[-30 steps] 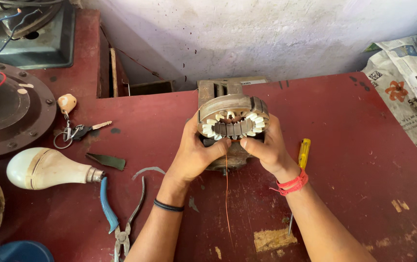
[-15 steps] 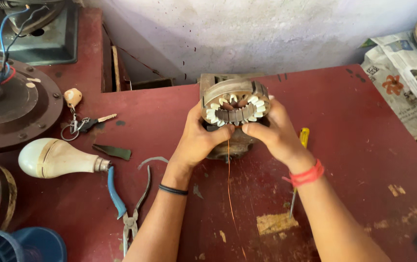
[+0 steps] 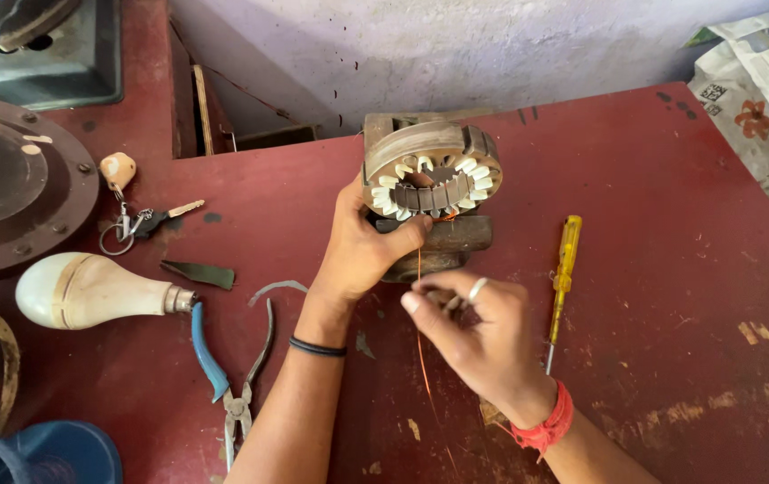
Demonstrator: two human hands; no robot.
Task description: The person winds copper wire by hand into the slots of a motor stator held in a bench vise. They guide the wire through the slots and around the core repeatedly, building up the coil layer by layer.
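Steadying motor stator (image 3: pixel 432 179) on red workbench (image 3: pixel 671 269), my left hand (image 3: pixel 362 246) wrapping fingers round its lower left side, thumb pressing front. My right hand (image 3: pixel 478 336) pinching thin copper wire (image 3: pixel 420 314) between closed fingertips, pulling it down from slot. Risk as I judge it: wire kinking or snapping against slot edge if pulled askew. Yellow screwdriver (image 3: pixel 563 269) lying near, right of stator; blue-handled pliers (image 3: pixel 232 376) left.

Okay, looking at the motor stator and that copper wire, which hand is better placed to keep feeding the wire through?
Probably the right hand: its fingers pinch the copper wire below the stator, while the left hand braces it.
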